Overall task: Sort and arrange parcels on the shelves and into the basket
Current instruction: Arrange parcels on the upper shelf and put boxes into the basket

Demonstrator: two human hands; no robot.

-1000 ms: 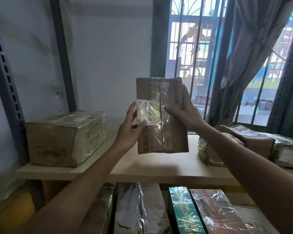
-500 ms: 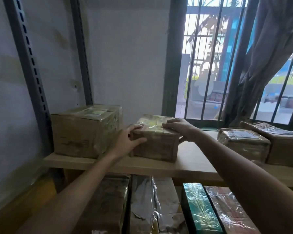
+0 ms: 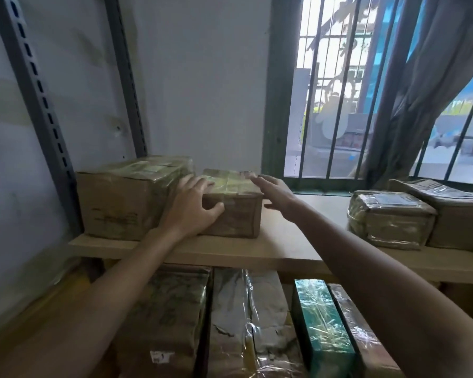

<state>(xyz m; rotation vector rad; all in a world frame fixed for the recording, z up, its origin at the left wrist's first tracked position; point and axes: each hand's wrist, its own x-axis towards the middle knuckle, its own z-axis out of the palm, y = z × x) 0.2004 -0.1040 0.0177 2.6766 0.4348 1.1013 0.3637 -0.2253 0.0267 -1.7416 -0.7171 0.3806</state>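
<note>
The small brown cardboard parcel wrapped in clear tape [image 3: 231, 203] lies flat on the pale wooden shelf [image 3: 257, 255], toward its left end, right beside the larger brown taped carton [image 3: 129, 197] that fills the left corner; whether the two actually touch cannot be told, since the left hand covers the seam between them.

The main risk from here is judged to be a skewed or crowded placement. The left hand presses on the parcel's near left corner alone, so a push from that side could turn the parcel or jam it against the larger carton. The parcel's front face sits a little back from the shelf's front edge, so a careless drag toward the person could bring it over the lip and onto the parcels standing on the lower shelf [image 3: 254, 323].

The left hand [image 3: 189, 211] is spread wide, its fingers draped over the parcel's top and its thumb against the front face: resting contact more than a firm grasp. The right hand [image 3: 275, 193] is released, fingers extended and apart, hovering at the parcel's right edge, holding nothing. Two more film-wrapped brown parcels [image 3: 391, 219] sit at the shelf's right end, well apart.
</note>
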